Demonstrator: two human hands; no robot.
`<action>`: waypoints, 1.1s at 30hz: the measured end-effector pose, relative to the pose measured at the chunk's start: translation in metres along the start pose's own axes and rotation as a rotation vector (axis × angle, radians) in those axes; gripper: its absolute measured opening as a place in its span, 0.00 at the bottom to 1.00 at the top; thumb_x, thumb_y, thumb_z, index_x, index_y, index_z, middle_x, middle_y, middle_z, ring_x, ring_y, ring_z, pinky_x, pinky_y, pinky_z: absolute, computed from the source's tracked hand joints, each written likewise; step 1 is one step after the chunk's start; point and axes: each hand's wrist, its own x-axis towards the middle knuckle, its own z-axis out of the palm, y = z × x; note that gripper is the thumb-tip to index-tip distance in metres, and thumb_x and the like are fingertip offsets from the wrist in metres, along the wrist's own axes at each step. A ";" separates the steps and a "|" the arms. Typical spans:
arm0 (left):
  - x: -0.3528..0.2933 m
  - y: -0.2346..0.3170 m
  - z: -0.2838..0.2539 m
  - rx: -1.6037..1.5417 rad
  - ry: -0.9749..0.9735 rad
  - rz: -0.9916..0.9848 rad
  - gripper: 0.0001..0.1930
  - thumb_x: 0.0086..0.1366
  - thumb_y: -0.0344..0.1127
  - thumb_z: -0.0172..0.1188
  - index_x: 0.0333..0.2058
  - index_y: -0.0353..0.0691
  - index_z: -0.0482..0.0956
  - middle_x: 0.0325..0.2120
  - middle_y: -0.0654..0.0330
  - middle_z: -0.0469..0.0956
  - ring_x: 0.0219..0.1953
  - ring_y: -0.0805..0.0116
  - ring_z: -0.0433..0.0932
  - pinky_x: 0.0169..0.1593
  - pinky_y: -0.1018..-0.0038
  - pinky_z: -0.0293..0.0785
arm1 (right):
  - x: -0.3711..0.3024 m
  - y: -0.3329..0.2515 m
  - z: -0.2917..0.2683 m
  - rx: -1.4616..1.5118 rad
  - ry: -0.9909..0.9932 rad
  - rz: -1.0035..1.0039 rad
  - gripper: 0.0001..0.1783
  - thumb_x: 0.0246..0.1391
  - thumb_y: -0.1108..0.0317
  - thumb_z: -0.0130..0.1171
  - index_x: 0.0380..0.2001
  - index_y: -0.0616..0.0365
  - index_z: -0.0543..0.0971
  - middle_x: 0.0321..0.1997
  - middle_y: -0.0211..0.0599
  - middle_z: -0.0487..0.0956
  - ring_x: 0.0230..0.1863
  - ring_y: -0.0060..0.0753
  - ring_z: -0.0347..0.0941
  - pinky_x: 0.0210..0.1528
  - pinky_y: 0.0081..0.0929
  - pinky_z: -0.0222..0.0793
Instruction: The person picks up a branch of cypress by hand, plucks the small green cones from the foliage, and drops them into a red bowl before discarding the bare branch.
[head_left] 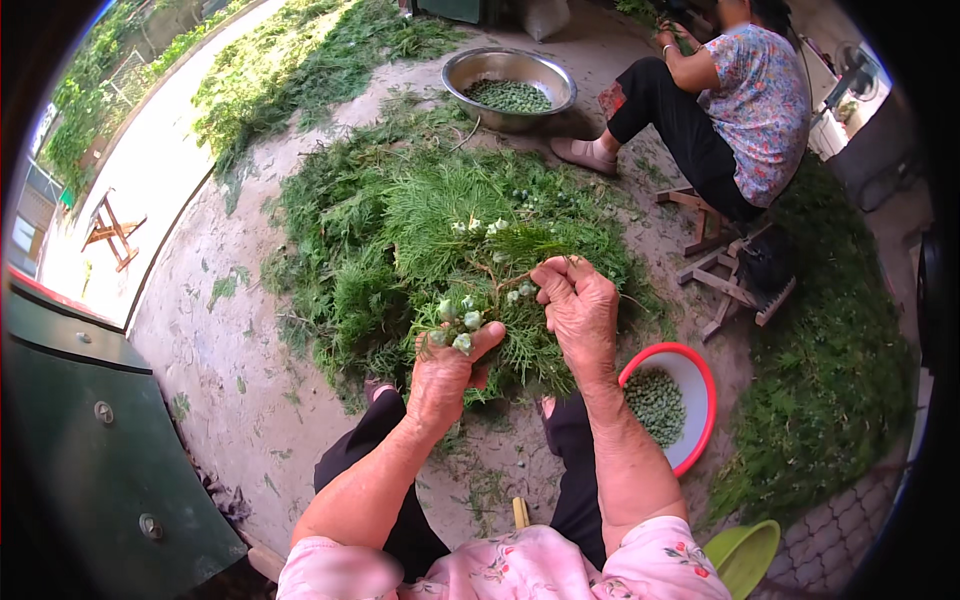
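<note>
Nearest the body, at lower right, a yellow-green basin (745, 555) is seen only in part; its contents cannot be told. Beyond it, a red-rimmed bowl (711, 400) is placed beside the right forearm, and loose green cones (655, 405) are contained in it, with much of its pale inner wall left uncovered.

The two hands are held apart above the ground, joined by one conifer sprig (497, 290). Its brown stem is pinched between thumb and fingers of the right hand (582, 318); its lower part, at a cluster of pale cones, is gripped by the left hand (440, 385). Whether any cones lie loose in the left palm cannot be told. Several cones are still attached, so the sprig is judged only partly stripped at most.

Below and beyond, a broad heap of cut branches (350, 220) is spread, with some cones visible on it; much is judged left to be handled. Farther off, a metal basin (505, 120) is partly filled with cones. Greenery is also held by a seated co-worker (755, 130). At far left, another heap of greenery (290, 75) is laid out; its cone content cannot be made out.
</note>
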 end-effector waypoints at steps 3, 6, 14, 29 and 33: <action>-0.003 -0.003 0.001 -0.010 -0.007 -0.015 0.10 0.52 0.38 0.66 0.25 0.44 0.74 0.19 0.71 0.70 0.17 0.80 0.66 0.16 0.80 0.60 | 0.011 -0.006 -0.016 0.192 0.120 0.128 0.11 0.54 0.63 0.57 0.27 0.62 0.74 0.17 0.26 0.71 0.19 0.14 0.66 0.16 0.15 0.58; -0.002 -0.003 0.000 -0.028 -0.005 -0.010 0.10 0.51 0.39 0.66 0.26 0.44 0.74 0.20 0.71 0.70 0.18 0.80 0.67 0.16 0.80 0.61 | 0.009 -0.020 -0.016 0.535 0.047 0.261 0.12 0.56 0.62 0.55 0.27 0.60 0.73 0.23 0.30 0.72 0.18 0.18 0.67 0.15 0.16 0.58; 0.001 -0.003 0.001 -0.065 0.075 0.070 0.10 0.52 0.39 0.66 0.26 0.43 0.74 0.18 0.71 0.69 0.17 0.81 0.65 0.17 0.80 0.59 | -0.003 -0.006 -0.012 0.539 -0.256 0.497 0.13 0.52 0.59 0.59 0.28 0.59 0.74 0.20 0.25 0.71 0.12 0.12 0.61 0.09 0.09 0.47; -0.005 0.002 0.006 -0.037 0.052 0.026 0.08 0.53 0.37 0.65 0.25 0.45 0.73 0.18 0.72 0.69 0.17 0.82 0.66 0.15 0.81 0.60 | 0.006 0.010 -0.008 0.692 0.083 0.321 0.13 0.53 0.60 0.58 0.28 0.59 0.72 0.20 0.28 0.71 0.12 0.15 0.61 0.10 0.14 0.49; 0.000 0.001 0.001 -0.070 0.051 0.067 0.09 0.53 0.37 0.65 0.25 0.45 0.73 0.19 0.72 0.70 0.16 0.82 0.66 0.16 0.82 0.61 | 0.000 -0.009 -0.003 0.803 -0.020 0.479 0.10 0.55 0.63 0.56 0.29 0.60 0.71 0.23 0.31 0.73 0.14 0.18 0.63 0.10 0.15 0.51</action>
